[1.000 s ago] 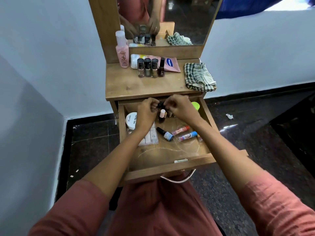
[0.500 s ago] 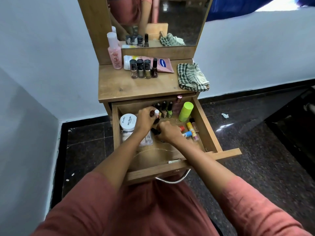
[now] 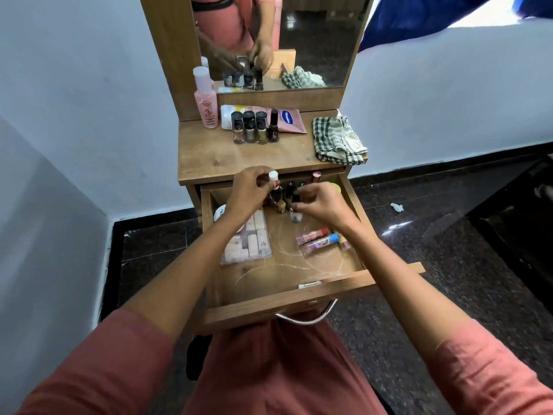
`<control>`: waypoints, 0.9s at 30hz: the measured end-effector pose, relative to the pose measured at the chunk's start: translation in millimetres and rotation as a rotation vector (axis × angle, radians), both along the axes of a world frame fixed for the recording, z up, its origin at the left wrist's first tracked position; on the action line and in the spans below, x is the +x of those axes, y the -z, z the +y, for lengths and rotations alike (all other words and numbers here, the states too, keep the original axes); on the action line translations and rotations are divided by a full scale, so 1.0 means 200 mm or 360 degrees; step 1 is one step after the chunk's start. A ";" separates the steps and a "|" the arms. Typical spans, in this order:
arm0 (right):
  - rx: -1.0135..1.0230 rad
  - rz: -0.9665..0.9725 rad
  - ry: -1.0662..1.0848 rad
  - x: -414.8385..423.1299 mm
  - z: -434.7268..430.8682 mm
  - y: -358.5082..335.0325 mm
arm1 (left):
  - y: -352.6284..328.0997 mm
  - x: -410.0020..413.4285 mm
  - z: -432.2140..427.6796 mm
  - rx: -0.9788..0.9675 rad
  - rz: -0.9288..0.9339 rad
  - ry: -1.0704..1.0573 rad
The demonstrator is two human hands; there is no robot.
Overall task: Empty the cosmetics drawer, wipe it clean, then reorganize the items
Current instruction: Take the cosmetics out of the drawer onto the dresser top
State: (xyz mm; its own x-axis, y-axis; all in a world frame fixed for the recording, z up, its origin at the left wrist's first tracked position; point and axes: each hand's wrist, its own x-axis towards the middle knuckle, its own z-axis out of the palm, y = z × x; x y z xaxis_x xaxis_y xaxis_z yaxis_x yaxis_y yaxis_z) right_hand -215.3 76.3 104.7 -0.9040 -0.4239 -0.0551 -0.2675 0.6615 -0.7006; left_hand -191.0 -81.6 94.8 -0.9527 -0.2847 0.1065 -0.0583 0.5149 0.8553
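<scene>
Salmon-pink sleeves — matching garment

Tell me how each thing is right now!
Drawer: pulled open.
Left hand: gripping white-capped bottle.
Right hand: pinching dark-capped bottle.
Four nail polishes: upright on tabletop.
Pink bottle: upright, capped.
Vaseline tube: lying flat.
Lip balm tubes: lying in drawer.
Checked cloth: crumpled.

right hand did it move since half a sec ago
Yes. The right hand has gone from the middle of the drawer toward its back, closer to the front edge of the tabletop.
</scene>
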 end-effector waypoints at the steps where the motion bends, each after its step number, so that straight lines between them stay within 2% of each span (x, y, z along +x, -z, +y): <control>1: -0.0081 0.0014 0.0014 -0.02 0.01 -0.05 | -0.04 -0.01 0.00 -0.0006 0.0029 0.0001; 4: -0.0299 0.0066 0.0087 -0.11 0.00 -0.17 | -0.15 -0.07 0.00 -0.0086 0.0137 -0.0001; 7: -0.0363 0.0204 0.0170 -0.22 -0.02 -0.26 | -0.25 -0.16 0.00 -0.0200 0.0227 0.0022; 13: -0.0239 0.0385 0.0258 -0.42 -0.12 -0.30 | -0.38 -0.37 -0.02 -0.0395 0.0219 -0.0016; 27: -0.0193 0.0313 0.0182 -0.65 -0.23 -0.23 | -0.34 -0.62 -0.06 -0.0724 0.0061 0.0030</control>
State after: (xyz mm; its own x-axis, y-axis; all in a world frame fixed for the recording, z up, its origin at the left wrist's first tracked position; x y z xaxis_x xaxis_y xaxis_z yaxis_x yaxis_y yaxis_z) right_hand -346.2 29.7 151.3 -0.9347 -0.3110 0.1718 -0.3349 0.6096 -0.7185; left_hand -314.9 -94.3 163.6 -0.9501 -0.1835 0.2523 -0.0180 0.8395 0.5431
